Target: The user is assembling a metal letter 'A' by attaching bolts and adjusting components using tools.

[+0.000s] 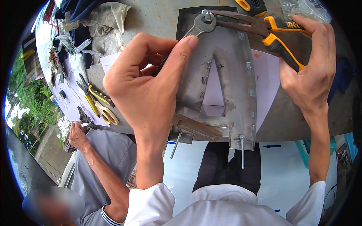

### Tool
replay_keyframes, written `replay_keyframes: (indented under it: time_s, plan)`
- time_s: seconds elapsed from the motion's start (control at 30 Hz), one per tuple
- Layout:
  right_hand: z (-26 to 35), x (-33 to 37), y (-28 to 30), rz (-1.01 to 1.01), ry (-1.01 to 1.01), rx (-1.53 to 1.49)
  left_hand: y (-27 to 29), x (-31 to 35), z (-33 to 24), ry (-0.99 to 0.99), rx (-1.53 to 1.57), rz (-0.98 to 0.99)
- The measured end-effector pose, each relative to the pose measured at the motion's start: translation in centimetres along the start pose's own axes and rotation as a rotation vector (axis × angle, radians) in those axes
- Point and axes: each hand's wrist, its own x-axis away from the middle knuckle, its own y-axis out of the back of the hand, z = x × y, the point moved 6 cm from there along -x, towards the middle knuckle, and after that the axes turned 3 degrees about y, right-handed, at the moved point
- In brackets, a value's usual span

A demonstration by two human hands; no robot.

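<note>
My left hand [145, 81] is closed around a metal wrench [201, 25], its thumb pressed along the shank. The wrench's open jaw sits around a small bolt [205, 14] at the far end of a welded grey metal piece [235, 71]. In my right hand [311, 71] are long-nose pliers [247, 27] with orange and black handles spread apart. Their jaw tips reach left to the bolt; whether they grip it I cannot tell. The metal piece has a triangular cutout, and two threaded rods [242, 156] stick out at its near end.
Another tool with an orange and black handle [253, 6] and a clear plastic bag [307, 9] lie at the far right. Yellow-black pliers [92, 100], scissors [106, 112], wires and cloths [109, 19] are at left, beside a seated co-worker's hand [78, 136]. A teal stool [303, 154] stands below.
</note>
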Motion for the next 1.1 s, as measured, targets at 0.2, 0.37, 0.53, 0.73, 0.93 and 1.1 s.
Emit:
replay_keyframes:
  time_s: [0.2, 0.37, 0.53, 0.73, 0.93, 1.1]
  plan:
    - [0.0, 0.1, 0.0, -0.008, 0.016, 0.015, -0.2, 0.1, -0.3, -0.113, -0.046, -0.031]
    - [0.0, 0.1, 0.2, -0.015, 0.014, -0.002, -0.4, 0.5, -0.6, -0.154, -0.044, -0.057]
    - [0.0, 0.1, 0.2, -0.018, 0.02, -0.008, -0.2, 0.0, -0.2, -0.128, -0.042, -0.028]
    - [0.0, 0.2, 0.3, -0.021, 0.028, -0.008, 0.1, -0.9, -0.1, -0.234, -0.032, 0.021]
    - [-0.1, 0.0, 0.4, -0.026, 0.053, 0.001, 0.2, -1.5, 0.2, -0.315, -0.008, 0.053]
    - [-0.5, 0.2, 0.4, -0.02, 0.05, 0.012, 0.3, -2.3, 0.3, -0.33, 0.021, 0.103]
